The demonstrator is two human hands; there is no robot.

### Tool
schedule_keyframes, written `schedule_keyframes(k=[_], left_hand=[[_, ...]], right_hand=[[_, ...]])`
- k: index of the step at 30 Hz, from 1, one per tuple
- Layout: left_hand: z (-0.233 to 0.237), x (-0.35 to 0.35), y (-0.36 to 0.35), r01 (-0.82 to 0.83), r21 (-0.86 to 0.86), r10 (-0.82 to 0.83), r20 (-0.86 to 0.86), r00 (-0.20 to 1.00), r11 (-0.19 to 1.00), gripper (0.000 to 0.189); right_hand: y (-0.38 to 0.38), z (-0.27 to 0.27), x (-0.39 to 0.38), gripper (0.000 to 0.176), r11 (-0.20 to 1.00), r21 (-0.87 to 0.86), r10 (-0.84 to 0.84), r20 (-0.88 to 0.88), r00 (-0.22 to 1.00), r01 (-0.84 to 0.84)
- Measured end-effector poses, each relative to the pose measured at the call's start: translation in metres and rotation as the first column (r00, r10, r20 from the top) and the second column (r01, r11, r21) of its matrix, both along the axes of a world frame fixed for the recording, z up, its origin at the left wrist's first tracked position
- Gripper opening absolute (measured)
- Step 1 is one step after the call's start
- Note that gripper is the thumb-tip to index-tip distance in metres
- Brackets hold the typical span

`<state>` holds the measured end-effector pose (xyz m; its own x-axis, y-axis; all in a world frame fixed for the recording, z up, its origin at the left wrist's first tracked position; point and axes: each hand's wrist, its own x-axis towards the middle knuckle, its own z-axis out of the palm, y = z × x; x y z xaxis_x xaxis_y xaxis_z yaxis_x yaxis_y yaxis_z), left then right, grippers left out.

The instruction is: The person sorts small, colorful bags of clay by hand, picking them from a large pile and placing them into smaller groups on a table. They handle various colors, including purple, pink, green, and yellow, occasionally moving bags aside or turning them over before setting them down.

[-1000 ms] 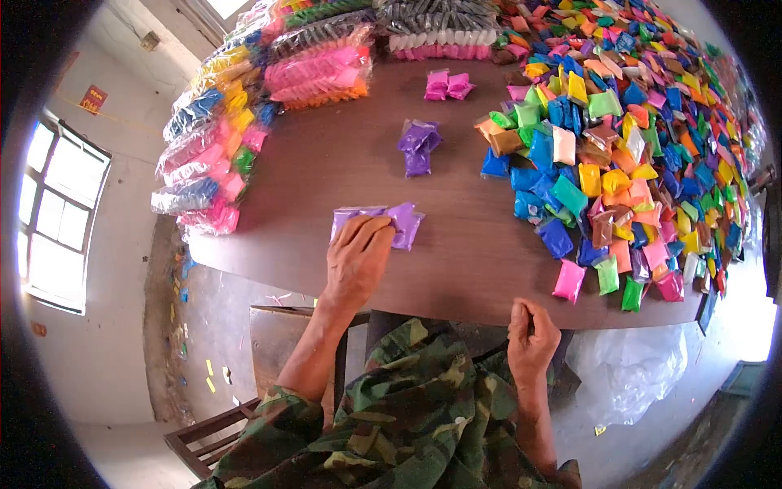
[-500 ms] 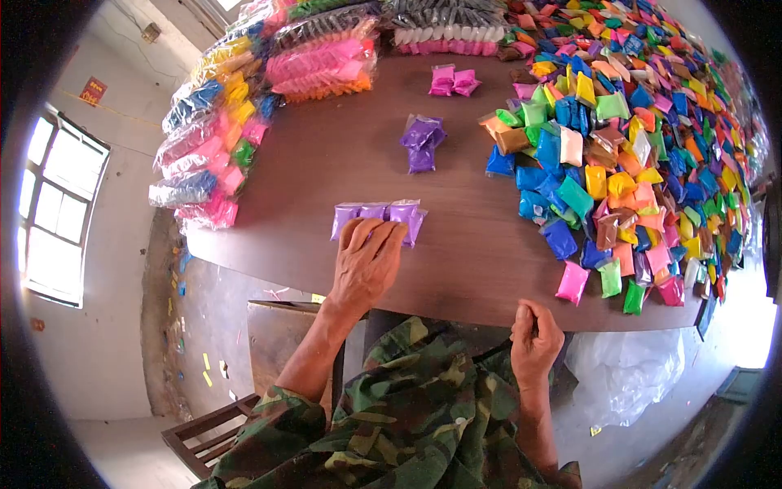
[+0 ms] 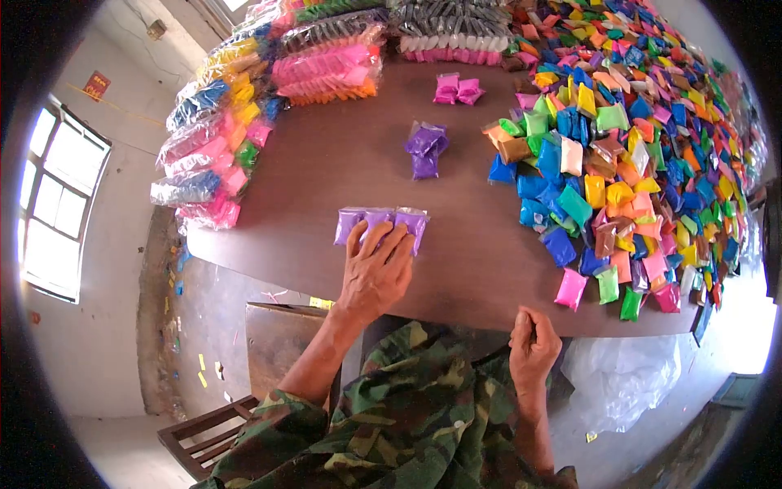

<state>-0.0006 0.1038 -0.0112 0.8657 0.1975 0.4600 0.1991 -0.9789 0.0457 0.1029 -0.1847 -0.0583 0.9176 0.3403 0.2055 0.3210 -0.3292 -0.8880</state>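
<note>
Three light purple packets [image 3: 376,218] in clear film lie side by side in a row on the brown table. My left hand [image 3: 376,273] rests on their near edge, its fingers stretched and slightly spread, covering part of the packets. At the table's front edge, my right hand [image 3: 533,346] is loosely curled, thumb against the fingers, with nothing visible in it. Beyond the row sit dark purple packets [image 3: 425,151] in a small cluster. Farther back are two pink packets [image 3: 458,89].
A large heap of small coloured packets [image 3: 619,191] covers the table's right side. Bundles of filled clear bags [image 3: 326,69] line the back and left edge. A wooden chair [image 3: 212,436] stands at lower left; clear plastic sheeting [image 3: 623,379] hangs below the table at right.
My left hand's fingers have spread and drawn slightly back toward me over the light purple packets. The packets lie flatter in their row. My right hand stays curled in place.
</note>
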Motion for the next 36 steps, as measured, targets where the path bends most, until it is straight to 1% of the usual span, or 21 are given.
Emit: schedule_keyframes(k=[6, 8, 12, 15, 18, 22, 26, 29, 33, 36], left_hand=[[-0.005, 0.001, -0.005, -0.016, 0.036, 0.014, 0.048, 0.999, 0.999, 0.044], [-0.002, 0.003, -0.008, -0.028, 0.028, 0.026, 0.074, 0.997, 0.999, 0.044], [0.004, -0.001, -0.018, -0.052, 0.023, 0.048, 0.132, 0.99, 0.998, 0.042], [-0.003, -0.017, -0.033, 0.073, -0.02, -0.068, 0.18, 0.981, 0.997, 0.042], [-0.012, -0.034, -0.065, 0.185, -0.104, -0.168, 0.152, 0.974, 0.977, 0.043], [-0.025, -0.046, -0.091, 0.181, -0.237, -0.16, 0.105, 0.981, 0.955, 0.041], [-0.027, -0.05, -0.093, 0.159, -0.286, -0.134, 0.106, 0.985, 0.945, 0.038], [-0.028, -0.049, -0.09, 0.164, -0.309, -0.136, 0.111, 0.984, 0.937, 0.037], [-0.031, -0.036, -0.083, 0.172, -0.302, -0.133, 0.148, 0.98, 0.937, 0.036], [-0.03, -0.03, -0.083, 0.134, -0.289, -0.104, 0.115, 0.988, 0.948, 0.035]], right_hand=[[0.002, 0.008, -0.002, 0.014, 0.999, 0.047, 0.018, -0.038, 0.999, -0.017], [0.001, 0.006, 0.0, 0.015, 0.998, 0.058, 0.021, -0.018, 1.0, -0.02], [0.0, 0.009, 0.0, 0.014, 0.994, 0.1, 0.038, -0.053, 0.998, -0.033], [-0.003, 0.006, -0.001, 0.013, 0.987, 0.158, 0.042, -0.085, 0.996, -0.028], [-0.001, 0.009, -0.003, 0.012, 0.986, 0.166, 0.038, -0.075, 0.996, -0.025], [-0.003, 0.014, -0.004, 0.012, 0.991, 0.129, 0.029, -0.043, 0.999, -0.023], [-0.011, 0.016, -0.006, 0.013, 0.99, 0.142, 0.002, -0.069, 0.998, 0.008], [-0.023, 0.012, 0.0, 0.013, 0.992, 0.12, -0.041, 0.007, 0.999, 0.04], [-0.041, 0.012, 0.009, 0.015, 0.988, 0.082, -0.133, 0.042, 0.99, 0.129], [-0.056, 0.005, 0.016, 0.015, 0.969, 0.098, -0.226, -0.005, 0.974, 0.225]])
